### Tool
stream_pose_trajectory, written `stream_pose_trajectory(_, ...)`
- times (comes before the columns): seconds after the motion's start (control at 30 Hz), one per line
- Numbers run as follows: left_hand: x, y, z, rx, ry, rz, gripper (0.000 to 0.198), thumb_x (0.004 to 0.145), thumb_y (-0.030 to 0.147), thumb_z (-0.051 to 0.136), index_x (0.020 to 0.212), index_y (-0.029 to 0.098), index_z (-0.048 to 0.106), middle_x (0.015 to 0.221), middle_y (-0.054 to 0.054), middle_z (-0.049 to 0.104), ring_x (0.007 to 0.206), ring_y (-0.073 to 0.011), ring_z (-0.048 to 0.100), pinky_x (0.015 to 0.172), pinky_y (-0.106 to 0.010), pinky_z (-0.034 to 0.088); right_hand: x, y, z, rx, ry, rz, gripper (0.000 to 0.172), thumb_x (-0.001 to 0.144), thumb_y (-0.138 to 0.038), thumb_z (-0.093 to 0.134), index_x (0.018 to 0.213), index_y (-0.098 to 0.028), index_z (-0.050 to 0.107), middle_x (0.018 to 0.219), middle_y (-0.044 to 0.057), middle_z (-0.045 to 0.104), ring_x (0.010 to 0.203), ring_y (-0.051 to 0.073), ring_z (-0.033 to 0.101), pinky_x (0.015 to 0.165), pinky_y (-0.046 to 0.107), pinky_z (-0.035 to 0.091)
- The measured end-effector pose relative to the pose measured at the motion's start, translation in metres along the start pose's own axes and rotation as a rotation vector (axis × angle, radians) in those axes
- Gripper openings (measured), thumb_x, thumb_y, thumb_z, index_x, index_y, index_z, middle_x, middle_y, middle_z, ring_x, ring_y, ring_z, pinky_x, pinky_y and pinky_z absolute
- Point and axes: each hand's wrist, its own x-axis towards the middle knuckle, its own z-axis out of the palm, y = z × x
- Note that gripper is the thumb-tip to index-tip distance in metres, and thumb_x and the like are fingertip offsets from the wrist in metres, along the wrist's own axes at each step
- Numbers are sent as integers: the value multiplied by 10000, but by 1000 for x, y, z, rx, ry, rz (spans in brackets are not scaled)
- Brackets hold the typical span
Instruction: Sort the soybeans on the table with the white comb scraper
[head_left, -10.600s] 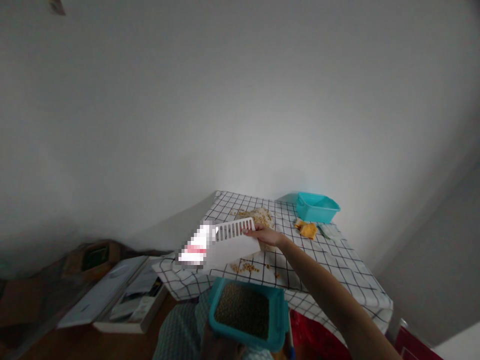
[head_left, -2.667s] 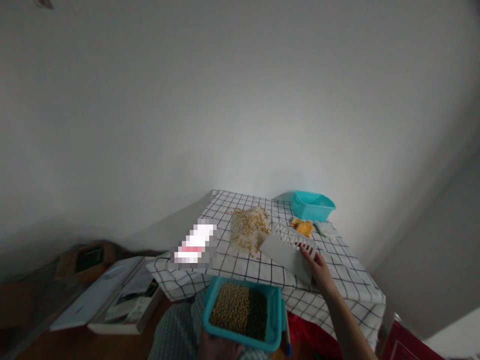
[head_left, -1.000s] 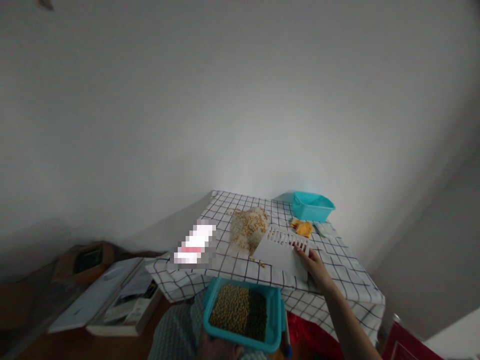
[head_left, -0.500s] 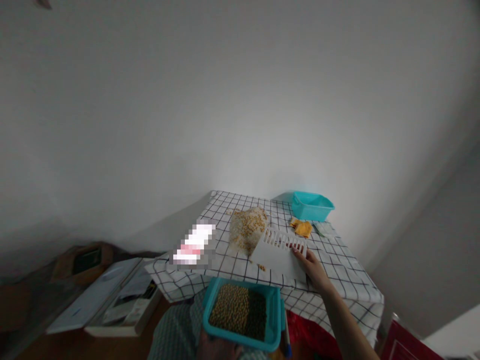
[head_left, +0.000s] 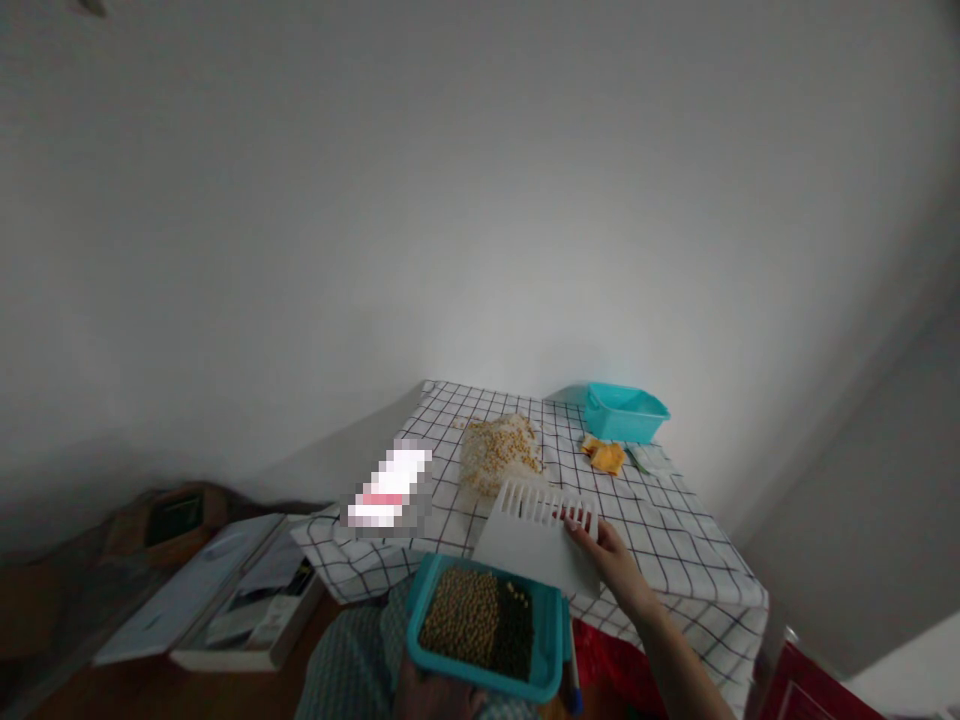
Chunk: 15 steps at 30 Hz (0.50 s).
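My right hand grips the right side of a white slotted plastic board, thumb and fingers closed on it. The board's near edge reaches over the far rim of a teal plastic container. Inside that container, tan beans fill the left part and small dark green beans the right, with a few pale yellow kernels lying on the green ones. My left hand, dim and partly hidden, holds the container from below. Past the board's slots lies a heap of white grains and yellow kernels on the table.
A checked cloth covers the table. Another teal container, a crumpled yellow cloth and a pale green and white packet are at the back right. A bright blurred-out rectangle lies at left. An open white box sits lower left.
The white board has come back toward me and slightly left, from the heap's edge to the container's rim. A few pale yellow kernels now show on the green beans.
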Motion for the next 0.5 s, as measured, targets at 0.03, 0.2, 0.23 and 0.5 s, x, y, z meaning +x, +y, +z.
stream_pose_trajectory(0.03,0,0,0,-1,-7,0,474,765,524,455,1238,521,431,1281,59,587,1216,-311,483,1050,-579,208,-4,-3,4,-18,-53,-17,446,796,-546,615,1067,-201,697,1009,61,718,972,281,636,800,358,502)
stream_pose_trajectory(0.2,2,-2,7,6,-35,-31,460,748,510,464,1208,516,469,1354,104,507,1295,-290,395,1080,-543,133,-2,-12,0,-19,-89,-66,385,783,-520,651,1018,-222,717,1027,57,715,975,269,633,841,358,485)
stream_pose_trajectory(0.23,2,-2,8,2,-30,-27,457,749,517,458,1205,534,460,1358,111,498,1299,-274,393,1083,-532,136,4,-13,-6,17,-18,-72,386,778,-522,656,1022,-228,714,1047,58,711,1001,273,626,856,365,480)
stream_pose_trajectory(0.5,6,-10,17,-36,-52,-17,464,726,555,467,1189,584,438,1289,140,563,1224,-282,482,1088,-540,154,54,-15,-40,216,14,-112,408,756,-513,683,1053,-232,689,1073,63,702,983,262,633,891,399,465)
